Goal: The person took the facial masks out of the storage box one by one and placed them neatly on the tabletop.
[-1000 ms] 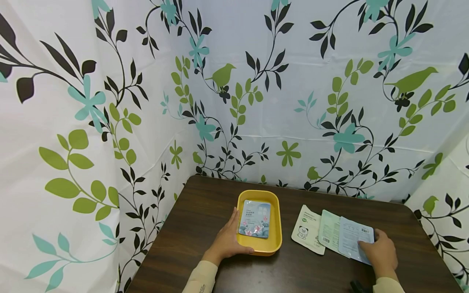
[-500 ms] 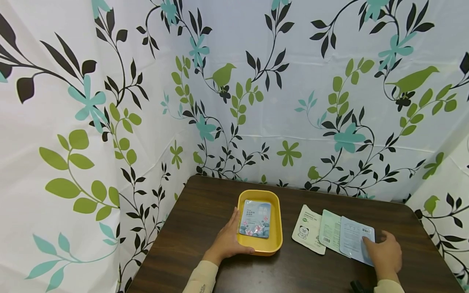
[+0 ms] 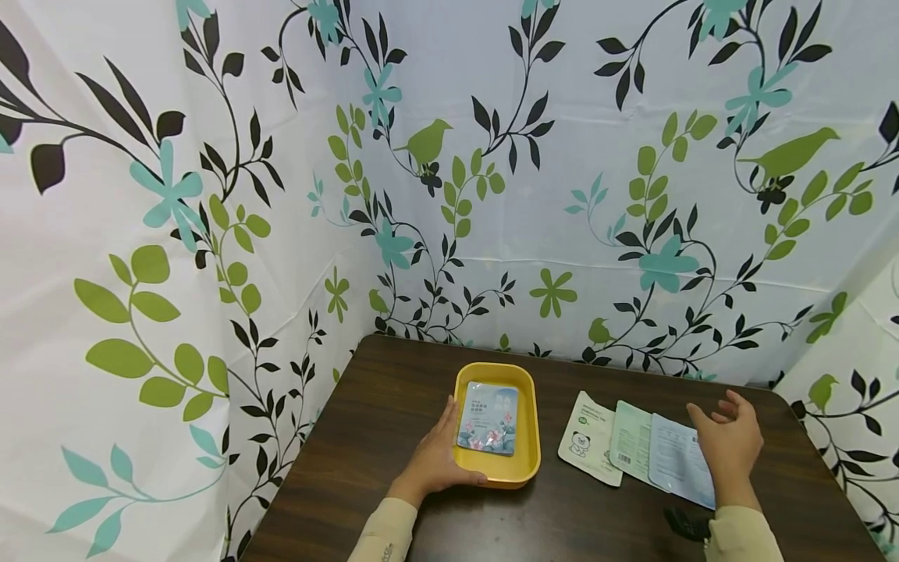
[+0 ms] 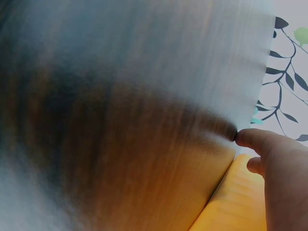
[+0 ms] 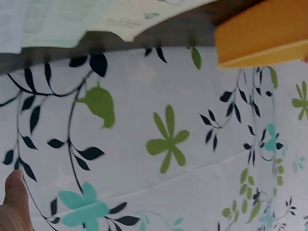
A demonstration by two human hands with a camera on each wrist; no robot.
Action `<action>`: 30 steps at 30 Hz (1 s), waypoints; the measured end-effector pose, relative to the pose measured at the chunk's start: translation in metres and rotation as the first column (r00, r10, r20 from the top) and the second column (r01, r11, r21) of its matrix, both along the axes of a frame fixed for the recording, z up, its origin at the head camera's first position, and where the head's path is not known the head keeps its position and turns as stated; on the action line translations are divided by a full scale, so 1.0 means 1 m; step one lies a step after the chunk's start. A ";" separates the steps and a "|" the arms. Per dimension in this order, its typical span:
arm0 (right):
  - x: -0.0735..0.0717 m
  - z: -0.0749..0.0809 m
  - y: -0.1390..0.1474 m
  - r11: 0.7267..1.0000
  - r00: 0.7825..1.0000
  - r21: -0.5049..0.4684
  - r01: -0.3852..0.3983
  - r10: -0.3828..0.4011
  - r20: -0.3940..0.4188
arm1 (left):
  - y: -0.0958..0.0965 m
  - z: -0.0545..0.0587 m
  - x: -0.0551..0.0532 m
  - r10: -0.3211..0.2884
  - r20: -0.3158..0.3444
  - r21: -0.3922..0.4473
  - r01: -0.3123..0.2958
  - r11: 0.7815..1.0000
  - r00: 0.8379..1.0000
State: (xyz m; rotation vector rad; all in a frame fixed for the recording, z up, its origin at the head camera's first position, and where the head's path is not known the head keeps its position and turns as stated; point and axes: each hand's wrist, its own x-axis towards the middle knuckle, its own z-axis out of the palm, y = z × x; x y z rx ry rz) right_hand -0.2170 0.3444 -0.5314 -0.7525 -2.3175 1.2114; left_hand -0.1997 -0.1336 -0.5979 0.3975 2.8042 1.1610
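Note:
A yellow plastic tray (image 3: 523, 468) stands left of the table's middle, with a blue flower-printed sachet (image 3: 488, 417) lying in it. My left hand (image 3: 434, 460) rests against the tray's left side, its fingers along the wall and the thumb at the near corner. In the left wrist view its finger (image 4: 257, 139) reaches past the tray wall (image 4: 240, 197). My right hand (image 3: 732, 445) is raised over the right end of a light blue packet (image 3: 677, 457), fingers loosely bent, holding nothing. That packet overlaps a pale green packet (image 3: 632, 445), which overlaps a cream bear-printed packet (image 3: 590, 441).
The dark wooden table (image 3: 562, 523) backs onto a white leaf-and-bird printed curtain (image 3: 513, 234). A small black object (image 3: 684, 524) is by the right sleeve (image 3: 740, 535). In the right wrist view, the tray (image 5: 264, 38) appears at upper right.
My right hand has lifted off the light blue packet's right edge and moved up and away from the near edge. My left hand, the tray and the packets stay in place.

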 end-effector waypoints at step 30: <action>-0.040 0.038 -0.124 0.925 0.909 -0.030 -0.378 0.365 -0.203 | 0.000 -0.002 0.000 0.001 -0.014 0.008 0.000 1.000 1.000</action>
